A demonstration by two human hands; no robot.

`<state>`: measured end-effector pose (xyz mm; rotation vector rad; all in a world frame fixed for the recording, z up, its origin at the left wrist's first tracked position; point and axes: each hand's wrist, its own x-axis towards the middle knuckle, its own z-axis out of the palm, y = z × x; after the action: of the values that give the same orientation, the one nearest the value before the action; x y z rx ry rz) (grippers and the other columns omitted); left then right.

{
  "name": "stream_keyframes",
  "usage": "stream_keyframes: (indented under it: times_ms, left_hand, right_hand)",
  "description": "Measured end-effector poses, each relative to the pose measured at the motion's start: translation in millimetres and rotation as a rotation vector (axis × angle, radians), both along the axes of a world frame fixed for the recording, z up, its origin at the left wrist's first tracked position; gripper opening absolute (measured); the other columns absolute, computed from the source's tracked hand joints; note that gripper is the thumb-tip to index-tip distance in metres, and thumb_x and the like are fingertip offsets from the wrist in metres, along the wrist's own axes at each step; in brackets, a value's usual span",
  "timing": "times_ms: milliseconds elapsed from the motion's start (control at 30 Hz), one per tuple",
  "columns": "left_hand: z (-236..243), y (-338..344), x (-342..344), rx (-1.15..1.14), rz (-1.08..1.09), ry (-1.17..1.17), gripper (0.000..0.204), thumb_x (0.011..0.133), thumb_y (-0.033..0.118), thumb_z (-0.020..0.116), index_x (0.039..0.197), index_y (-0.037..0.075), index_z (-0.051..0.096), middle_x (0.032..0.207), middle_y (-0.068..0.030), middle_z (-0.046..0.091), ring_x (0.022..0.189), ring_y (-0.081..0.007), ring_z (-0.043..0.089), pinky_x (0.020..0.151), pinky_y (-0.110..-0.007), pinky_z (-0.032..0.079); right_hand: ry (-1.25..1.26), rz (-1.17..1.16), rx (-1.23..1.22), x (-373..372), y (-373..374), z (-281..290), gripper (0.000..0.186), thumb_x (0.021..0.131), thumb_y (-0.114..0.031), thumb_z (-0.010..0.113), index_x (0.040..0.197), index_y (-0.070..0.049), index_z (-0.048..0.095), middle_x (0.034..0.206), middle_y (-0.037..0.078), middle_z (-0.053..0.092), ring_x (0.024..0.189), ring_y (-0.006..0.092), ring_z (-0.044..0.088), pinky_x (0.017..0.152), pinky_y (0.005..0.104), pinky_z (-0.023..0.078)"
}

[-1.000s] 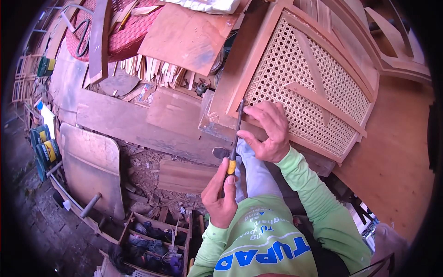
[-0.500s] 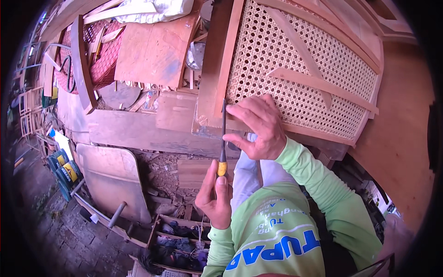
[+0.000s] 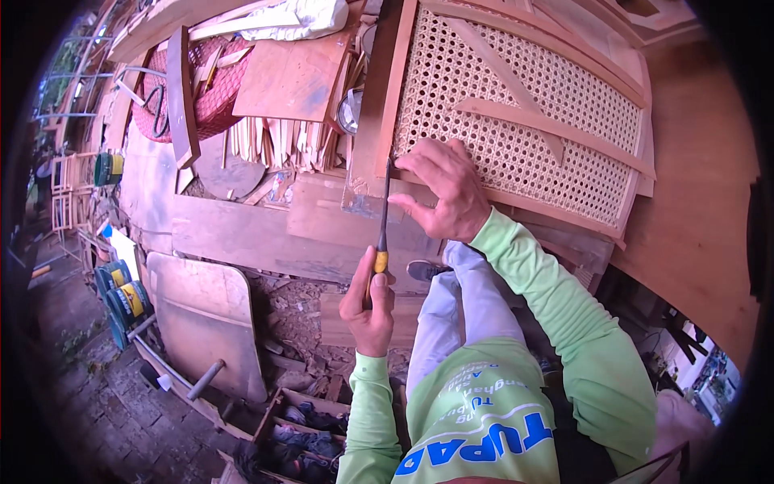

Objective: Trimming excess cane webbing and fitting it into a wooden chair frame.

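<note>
My left hand [image 3: 368, 315] grips the black-and-yellow handle of a screwdriver-like tool [image 3: 384, 216], whose long dark shaft points up at the lower left corner of a wooden framed cane panel [image 3: 504, 121]. My right hand [image 3: 439, 185] is beside the tool's upper end, thumb and index finger apart near or on the shaft, the other fingers curled over the panel's lower frame. Whether the tool's tip touches the wood I cannot tell. Two loose wooden strips [image 3: 556, 125] lie crossed on the cane.
Plywood offcuts [image 3: 282, 81], thin slats [image 3: 270, 145] and a red woven seat [image 3: 210, 97] are at upper left. A worn board with metal tubes [image 3: 201, 319] and dark green cans [image 3: 125, 306] stand lower left. A divided box [image 3: 298, 427] sits below; a broad wooden surface [image 3: 693, 185] is at right.
The view has shifted. My hands and the tool appear farther left and higher than a second ago, the tool more upright, still at the panel's corner with the same left-hand hold.
</note>
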<state>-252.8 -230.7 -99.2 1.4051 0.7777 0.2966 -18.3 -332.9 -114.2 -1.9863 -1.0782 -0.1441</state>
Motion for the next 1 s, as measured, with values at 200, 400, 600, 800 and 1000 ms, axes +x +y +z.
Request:
stream_keyframes:
  times_ms: [200,400,600,800,1000]
  left_hand:
    - [5.5,-4.3,4.0,0.064,-0.028,-0.004,0.047,0.116,0.008,0.060,0.162,0.005,0.058,0.096,0.0007,0.070,0.065,0.0005,0.047,0.057,-0.018,0.036]
    - [10.8,-22.9,31.9,0.182,0.002,0.020,0.046,0.117,0.007,0.059,0.162,0.004,0.058,0.095,0.0018,0.067,0.066,0.0001,0.045,0.058,-0.018,0.036]
    - [27.5,-17.6,29.6,0.029,0.040,0.063,0.046,0.118,0.013,0.058,0.162,0.003,0.057,0.095,0.0001,0.068,0.063,0.0002,0.044,0.055,-0.018,0.034]
    - [33.5,-17.7,21.2,0.004,0.054,0.092,0.045,0.116,0.007,0.059,0.161,0.002,0.059,0.092,0.0012,0.069,0.066,-0.0001,0.048,0.057,-0.019,0.037]
    - [36.9,-20.5,34.3,0.045,0.069,0.032,0.044,0.116,0.011,0.060,0.160,0.004,0.061,0.095,-0.0013,0.072,0.062,0.0009,0.045,0.054,-0.017,0.034]
  right_hand:
    - [0.003,0.003,0.051,0.9,0.0,-1.6,0.045,0.076,-0.026,0.096,0.106,-0.005,0.069,0.101,0.009,0.061,0.091,0.0285,0.062,0.082,0.0429,0.042]
    - [0.004,-0.026,0.069,2.0,1.1,-0.9,0.019,0.080,-0.001,0.070,0.096,-0.007,0.063,0.094,0.008,0.058,0.082,0.0278,0.060,0.079,0.0429,0.039]
    - [-0.002,-0.022,0.088,7.6,2.1,-0.4,0.019,0.080,0.001,0.069,0.094,-0.009,0.061,0.089,0.007,0.054,0.081,0.0259,0.058,0.078,0.0419,0.038]
    - [0.022,-0.020,0.117,-2.6,3.2,-3.8,0.019,0.079,0.001,0.072,0.092,-0.009,0.060,0.089,0.007,0.055,0.081,0.0261,0.060,0.078,0.0411,0.039]
    - [0.034,-0.019,0.086,-2.4,-1.0,1.2,0.019,0.079,0.000,0.072,0.093,-0.009,0.061,0.089,0.007,0.055,0.080,0.0266,0.059,0.079,0.0412,0.039]
